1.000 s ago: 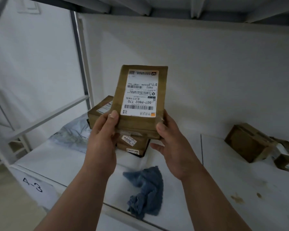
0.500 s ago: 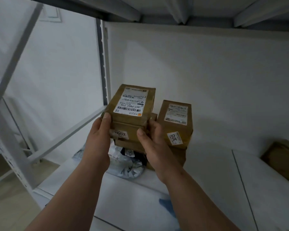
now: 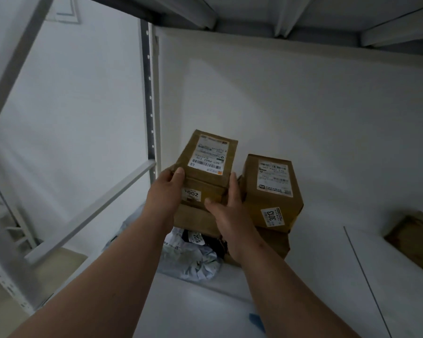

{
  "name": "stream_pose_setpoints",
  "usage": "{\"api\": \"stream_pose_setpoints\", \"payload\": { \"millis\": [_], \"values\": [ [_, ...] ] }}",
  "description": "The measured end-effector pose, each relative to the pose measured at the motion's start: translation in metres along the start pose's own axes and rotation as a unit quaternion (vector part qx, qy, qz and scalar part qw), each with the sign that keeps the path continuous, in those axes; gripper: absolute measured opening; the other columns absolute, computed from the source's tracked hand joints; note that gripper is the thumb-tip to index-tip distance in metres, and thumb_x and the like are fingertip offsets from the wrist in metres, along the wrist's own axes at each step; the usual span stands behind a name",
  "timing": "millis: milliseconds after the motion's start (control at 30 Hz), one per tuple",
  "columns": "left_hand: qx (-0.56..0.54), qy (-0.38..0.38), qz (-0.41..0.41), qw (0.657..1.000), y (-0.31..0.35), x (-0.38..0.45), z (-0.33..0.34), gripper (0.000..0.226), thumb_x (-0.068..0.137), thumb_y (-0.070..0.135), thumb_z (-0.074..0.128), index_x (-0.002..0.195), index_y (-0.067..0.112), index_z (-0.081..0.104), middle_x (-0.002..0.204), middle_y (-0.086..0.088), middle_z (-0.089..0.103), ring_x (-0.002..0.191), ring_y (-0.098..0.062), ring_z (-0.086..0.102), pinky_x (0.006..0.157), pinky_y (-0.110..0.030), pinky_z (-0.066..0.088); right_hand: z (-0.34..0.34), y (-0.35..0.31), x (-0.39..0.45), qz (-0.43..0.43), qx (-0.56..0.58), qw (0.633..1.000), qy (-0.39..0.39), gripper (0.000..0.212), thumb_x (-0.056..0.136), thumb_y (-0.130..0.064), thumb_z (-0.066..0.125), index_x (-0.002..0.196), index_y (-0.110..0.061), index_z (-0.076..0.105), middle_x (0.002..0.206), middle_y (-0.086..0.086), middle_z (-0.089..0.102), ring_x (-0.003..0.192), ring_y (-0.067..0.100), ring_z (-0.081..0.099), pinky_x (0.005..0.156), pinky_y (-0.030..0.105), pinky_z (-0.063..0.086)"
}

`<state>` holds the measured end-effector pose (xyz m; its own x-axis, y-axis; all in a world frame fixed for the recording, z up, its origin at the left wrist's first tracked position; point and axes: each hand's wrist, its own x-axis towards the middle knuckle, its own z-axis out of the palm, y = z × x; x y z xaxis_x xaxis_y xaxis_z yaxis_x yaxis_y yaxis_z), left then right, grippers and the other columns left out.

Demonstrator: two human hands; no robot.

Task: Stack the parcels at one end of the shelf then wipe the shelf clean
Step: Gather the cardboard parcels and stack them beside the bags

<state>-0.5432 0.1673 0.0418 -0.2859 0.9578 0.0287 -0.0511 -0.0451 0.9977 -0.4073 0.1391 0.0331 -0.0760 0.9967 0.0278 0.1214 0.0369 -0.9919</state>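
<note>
Parcel (image 3: 206,164) now lowered onto far-left stack (image 3: 198,215), previously held aloft. Left hand (image 3: 165,193) and right hand (image 3: 226,211) both gripping its sides; release pending.

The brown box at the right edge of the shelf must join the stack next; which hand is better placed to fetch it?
Probably the right hand: it is nearer the brown box. The left hand grips the top parcel on its far side.

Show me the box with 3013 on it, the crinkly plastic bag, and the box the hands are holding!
box with 3013 (image 3: 271,191): head view, on its brown front face.
plastic bag (image 3: 191,261): head view, on its crumpled middle.
held box (image 3: 206,162): head view, on its white label.
</note>
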Motion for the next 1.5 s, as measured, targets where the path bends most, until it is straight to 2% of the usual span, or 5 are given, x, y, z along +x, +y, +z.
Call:
{"api": "stream_pose_setpoints", "payload": {
  "millis": [433, 600, 867, 1067, 1500],
  "values": [
    [0.056, 0.010, -0.078, 0.995, -0.025, 0.005, 0.009, 0.067, 0.086, 0.019, 0.047, 0.146, 0.042, 0.029, 0.135, 0.008, 0.050, 0.121, -0.022, 0.053, 0.101, -0.047, 0.046, -0.003, 0.020, 0.000, 0.009, 0.028, 0.999, -0.013, 0.083, 0.094, -0.020, 0.059, 0.148, -0.056, 0.008, 0.150, -0.014, 0.035, 0.123, 0.003, 0.041, 0.103, 0.031, 0.039],
    [0.016, 0.143, -0.062, 0.988, -0.025, -0.021, 0.014, 0.022, 0.085, 0.027, 0.054, 0.103, 0.014, 0.057, 0.102, -0.008, 0.060, 0.093, -0.022, 0.059, 0.078, -0.038, 0.053, -0.015, 0.020, -0.015, 0.022, 0.029, 0.999, 0.014, 0.053, 0.092, -0.026, 0.062, 0.139, -0.042, 0.045, 0.136, -0.007, 0.052, 0.122, 0.014, 0.053, 0.105, 0.038, 0.046],
    [0.065, 0.010, -0.100, 0.993, -0.048, -0.066, 0.059, 0.028, 0.087, 0.026, 0.049, 0.076, 0.004, 0.062, 0.079, -0.023, 0.065, 0.080, -0.038, 0.064, 0.077, -0.052, 0.053, -0.054, 0.025, -0.050, 0.076, 0.026, 0.996, -0.033, 0.013, 0.091, -0.020, 0.066, 0.078, -0.018, 0.066, 0.072, 0.002, 0.069, 0.073, 0.015, 0.067, 0.076, 0.032, 0.054],
    [0.089, -0.157, -0.140, 0.974, -0.057, -0.108, 0.129, 0.025, 0.090, 0.000, 0.040, 0.096, -0.001, 0.064, 0.090, -0.025, 0.069, 0.079, -0.036, 0.068, 0.071, -0.043, 0.057, -0.118, 0.042, -0.082, 0.106, 0.057, 0.992, 0.030, 0.015, 0.091, -0.010, 0.064, 0.077, -0.015, 0.067, 0.078, 0.008, 0.068, 0.072, 0.018, 0.065, 0.078, 0.039, 0.059],
    [0.142, -0.245, -0.144, 0.948, -0.081, -0.209, 0.324, 0.030, 0.097, 0.000, 0.034, 0.101, 0.010, 0.062, 0.067, -0.007, 0.052, 0.054, -0.016, 0.042, 0.053, -0.028, 0.038, -0.337, 0.093, -0.161, 0.173, 0.060, 0.970, 0.162, 0.023, 0.090, 0.000, 0.050, 0.096, -0.010, 0.071, 0.066, 0.004, 0.068, 0.071, 0.016, 0.068, 0.077, 0.032, 0.054]
  ]
}}
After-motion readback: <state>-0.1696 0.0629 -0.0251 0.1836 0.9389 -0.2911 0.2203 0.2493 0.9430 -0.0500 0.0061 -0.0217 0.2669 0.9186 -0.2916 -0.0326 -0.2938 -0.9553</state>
